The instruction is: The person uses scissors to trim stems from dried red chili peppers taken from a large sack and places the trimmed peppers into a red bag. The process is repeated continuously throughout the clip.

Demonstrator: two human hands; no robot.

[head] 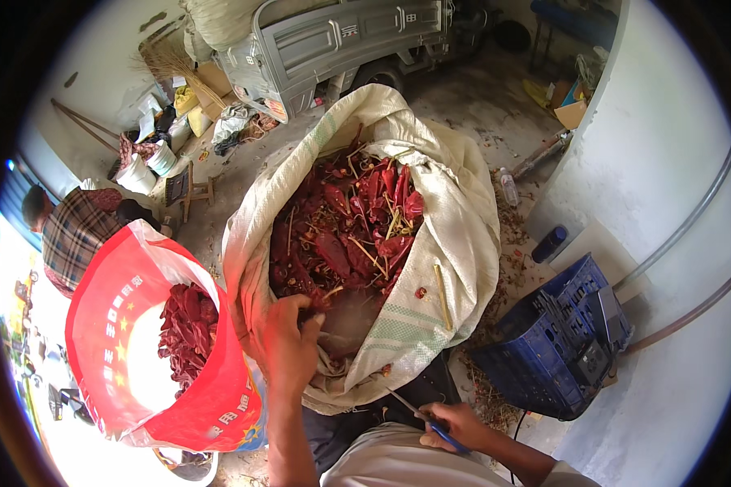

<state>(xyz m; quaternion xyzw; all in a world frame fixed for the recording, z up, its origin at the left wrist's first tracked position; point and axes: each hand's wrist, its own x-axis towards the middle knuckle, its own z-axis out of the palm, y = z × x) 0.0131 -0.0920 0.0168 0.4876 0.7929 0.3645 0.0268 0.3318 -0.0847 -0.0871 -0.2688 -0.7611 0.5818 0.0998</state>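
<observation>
A large white woven sack (463, 201) stands open before me with its rim rolled down. Dried red chillies (335, 249) with pale stems fill it. My left hand (292, 335) is at the sack's near left rim, fingers curled in over the chillies; whether a chilli is between finger and thumb cannot be made out. Below the sack's near edge, my right hand (457, 426) holds scissors with a blue handle (444, 433), blades pointing up and left. On the left, a red and white plastic bag (91, 322) contains stemless-looking dried chillies (189, 335).
A blue plastic crate (512, 371) holding dark items stands on the right by the wall. Behind it lie a dark blue cylinder (549, 243) and a plastic bottle (509, 187). A grey cargo tricycle (353, 42) is at the back. Another person (85, 237) sits at far left, near a small stool (189, 190).
</observation>
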